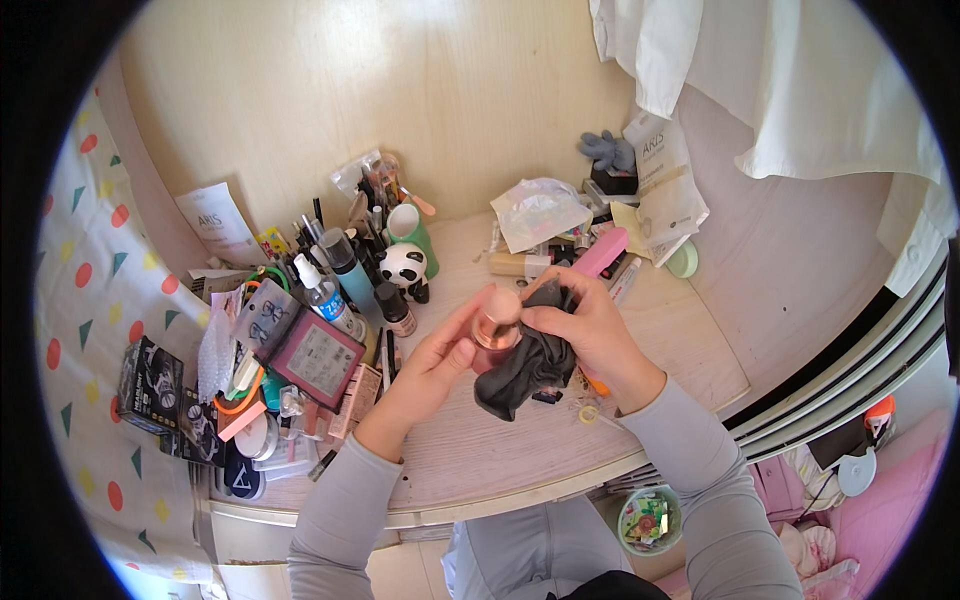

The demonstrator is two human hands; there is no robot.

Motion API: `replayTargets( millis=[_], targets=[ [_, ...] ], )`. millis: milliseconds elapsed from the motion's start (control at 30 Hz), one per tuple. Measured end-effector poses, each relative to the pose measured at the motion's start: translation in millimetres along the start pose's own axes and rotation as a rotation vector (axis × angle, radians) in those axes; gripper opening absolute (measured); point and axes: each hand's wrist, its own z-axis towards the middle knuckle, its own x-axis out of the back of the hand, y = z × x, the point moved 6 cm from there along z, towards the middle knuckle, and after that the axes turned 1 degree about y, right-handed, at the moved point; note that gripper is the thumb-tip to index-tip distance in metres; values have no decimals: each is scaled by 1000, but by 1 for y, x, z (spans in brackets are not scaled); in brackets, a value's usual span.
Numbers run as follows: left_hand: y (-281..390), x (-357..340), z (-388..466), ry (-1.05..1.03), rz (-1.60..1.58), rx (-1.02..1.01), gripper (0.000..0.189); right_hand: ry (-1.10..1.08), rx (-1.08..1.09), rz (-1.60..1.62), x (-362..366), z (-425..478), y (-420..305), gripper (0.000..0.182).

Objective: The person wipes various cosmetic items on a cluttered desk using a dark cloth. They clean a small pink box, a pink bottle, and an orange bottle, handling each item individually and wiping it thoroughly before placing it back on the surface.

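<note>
My left hand (442,349) grips a small pink bottle with a shiny rose-gold cap (499,319), held upright over the middle of the wooden desktop (465,450). Bunched in my right hand (581,322) is a dark grey cloth (521,371), which lies against the bottle's right side and hangs below it. The fingers of my right hand are near the cap. Left of my hands stand a small dark-capped bottle (395,309) and a panda figurine (405,270). Partly behind my right hand lies a pink oblong case (602,251).
Cosmetics crowd the left side, including a clear spray bottle (322,296), a maroon palette (319,352) and boxes (150,386). At the back right are a crumpled plastic bag (540,214) and a paper-like pouch (664,187). A bin (649,521) stands below the desk's front edge.
</note>
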Motion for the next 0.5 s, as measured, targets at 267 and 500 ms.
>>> replayTargets(
  millis=[267,500],
  targets=[
    [-6,2,0,26,-356,49,61,-187,245,36,1,3,-10,17],
    [-4,-1,1,26,-427,45,60,-124,448,-162,4,1,-18,21]
  ],
)
